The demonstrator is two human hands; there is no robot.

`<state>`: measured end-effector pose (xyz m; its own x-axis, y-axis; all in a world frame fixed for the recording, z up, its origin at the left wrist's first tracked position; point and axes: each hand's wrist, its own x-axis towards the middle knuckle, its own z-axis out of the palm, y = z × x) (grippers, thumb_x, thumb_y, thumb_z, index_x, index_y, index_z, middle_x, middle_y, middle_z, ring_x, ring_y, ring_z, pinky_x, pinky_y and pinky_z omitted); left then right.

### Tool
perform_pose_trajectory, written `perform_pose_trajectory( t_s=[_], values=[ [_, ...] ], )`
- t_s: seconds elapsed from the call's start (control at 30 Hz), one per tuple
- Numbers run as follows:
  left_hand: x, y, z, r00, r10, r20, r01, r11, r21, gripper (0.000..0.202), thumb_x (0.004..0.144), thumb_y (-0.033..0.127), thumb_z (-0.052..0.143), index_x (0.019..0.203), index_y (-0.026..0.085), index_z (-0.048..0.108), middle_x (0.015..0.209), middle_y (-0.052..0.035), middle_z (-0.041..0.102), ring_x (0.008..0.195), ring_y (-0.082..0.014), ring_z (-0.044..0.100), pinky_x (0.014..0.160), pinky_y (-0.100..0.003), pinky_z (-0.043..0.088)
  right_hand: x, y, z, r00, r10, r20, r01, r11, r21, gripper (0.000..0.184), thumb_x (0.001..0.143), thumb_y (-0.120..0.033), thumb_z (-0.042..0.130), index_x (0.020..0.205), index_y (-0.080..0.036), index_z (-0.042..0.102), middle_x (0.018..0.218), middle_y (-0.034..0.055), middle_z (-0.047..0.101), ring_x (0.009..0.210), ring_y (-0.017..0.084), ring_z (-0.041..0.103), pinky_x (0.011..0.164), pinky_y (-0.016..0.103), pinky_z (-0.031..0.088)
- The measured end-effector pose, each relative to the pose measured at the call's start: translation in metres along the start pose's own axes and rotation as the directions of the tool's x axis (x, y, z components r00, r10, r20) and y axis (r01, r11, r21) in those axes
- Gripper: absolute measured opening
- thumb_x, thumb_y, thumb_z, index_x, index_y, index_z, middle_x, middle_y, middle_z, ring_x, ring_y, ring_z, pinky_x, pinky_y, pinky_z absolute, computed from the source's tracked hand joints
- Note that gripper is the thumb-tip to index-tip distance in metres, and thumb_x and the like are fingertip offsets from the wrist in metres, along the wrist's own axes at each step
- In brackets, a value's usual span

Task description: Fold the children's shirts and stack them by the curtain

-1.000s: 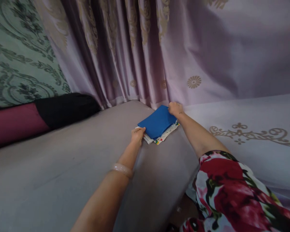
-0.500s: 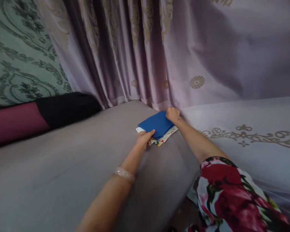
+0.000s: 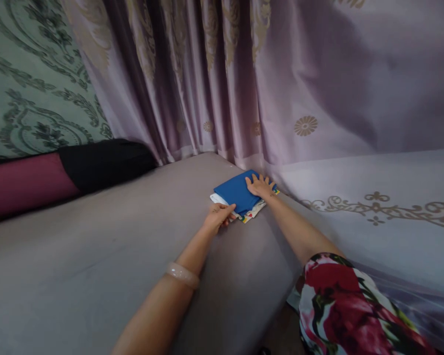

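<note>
A folded blue cloth lies on top of folded white cloth with coloured patterns, near the far corner of the mattress. At the stack's near left edge is my left hand, its thumb over the blue cloth and its other fingers bent low at the side, partly hidden. My right hand rests on the right part of the blue cloth with fingers spread. Patterned edges of the lower cloth stick out at the front and beyond my right fingers.
Under the stack is a grey-covered mattress. Lilac curtains hang close behind it and along the right side. A black and maroon bolster lies at the left by the green patterned wall.
My right hand has opened from a closed grip at the blue cloth's far right edge to spread fingers flat on it. My left hand stays at the near corner.
</note>
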<state>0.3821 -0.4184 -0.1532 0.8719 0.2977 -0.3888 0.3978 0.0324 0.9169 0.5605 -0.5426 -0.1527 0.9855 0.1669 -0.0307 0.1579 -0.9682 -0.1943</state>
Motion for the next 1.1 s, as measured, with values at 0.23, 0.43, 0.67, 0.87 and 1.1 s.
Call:
perform_pose_trajectory(
  t_s=[0.23,0.43,0.67,0.87,1.1],
  values=[
    [-0.006,-0.025,-0.084,0.965,0.141,-0.222,-0.103,0.98,0.173,0.016,0.084,0.033,0.057,0.079,0.018,0.058,0.069,-0.0047,0.066,0.043,-0.0078,0.046,0.044,-0.02,0.035,0.001,-0.003,-0.01,0.998,0.014,0.069,-0.011,0.999,-0.04,0.071,0.093,-0.062,0.013,0.151,-0.024,0.026,0.156,0.0128,0.022,0.14,0.039,0.019,0.107,0.067,0.009],
    [-0.019,-0.059,-0.19,0.835,0.367,-0.41,0.045,0.697,0.715,0.025,0.086,0.035,0.047,0.094,0.019,0.063,0.098,-0.0109,0.067,0.094,-0.0236,0.063,0.081,-0.031,0.047,-0.018,-0.031,-0.01,0.983,-0.183,-0.029,0.18,0.981,-0.073,0.067,0.096,-0.056,0.014,0.148,-0.018,0.032,0.157,0.0164,0.02,0.144,0.035,0.012,0.111,0.062,0.009],
    [-0.057,-0.089,-0.25,0.778,0.405,-0.481,0.302,0.43,0.851,0.055,0.09,0.051,0.032,0.129,0.017,0.052,0.138,-0.0162,0.048,0.126,-0.0358,0.042,0.101,-0.053,0.033,-0.049,-0.059,0.012,0.874,-0.486,0.029,0.487,0.871,-0.063,0.061,0.097,-0.055,0.016,0.147,-0.025,0.033,0.158,0.0108,0.02,0.145,0.03,0.011,0.113,0.058,0.009],
    [-0.065,-0.095,-0.259,0.81,0.412,-0.417,0.274,0.364,0.89,0.056,0.092,0.047,0.025,0.136,0.019,0.047,0.143,-0.013,0.045,0.129,-0.0336,0.04,0.103,-0.05,0.032,-0.047,-0.053,0.027,0.878,-0.477,-0.039,0.47,0.875,-0.12,0.057,0.098,-0.05,0.018,0.146,-0.025,0.036,0.154,0.0094,0.029,0.143,0.028,0.019,0.113,0.056,0.015],
    [-0.061,-0.1,-0.259,0.805,0.43,-0.409,0.279,0.334,0.9,0.056,0.094,0.046,0.023,0.137,0.018,0.046,0.143,-0.0134,0.045,0.128,-0.0329,0.04,0.102,-0.05,0.033,-0.049,-0.055,0.024,0.879,-0.476,-0.017,0.471,0.873,-0.124,0.058,0.098,-0.049,0.018,0.147,-0.023,0.035,0.155,0.0105,0.028,0.143,0.029,0.019,0.112,0.059,0.015]
  ],
)
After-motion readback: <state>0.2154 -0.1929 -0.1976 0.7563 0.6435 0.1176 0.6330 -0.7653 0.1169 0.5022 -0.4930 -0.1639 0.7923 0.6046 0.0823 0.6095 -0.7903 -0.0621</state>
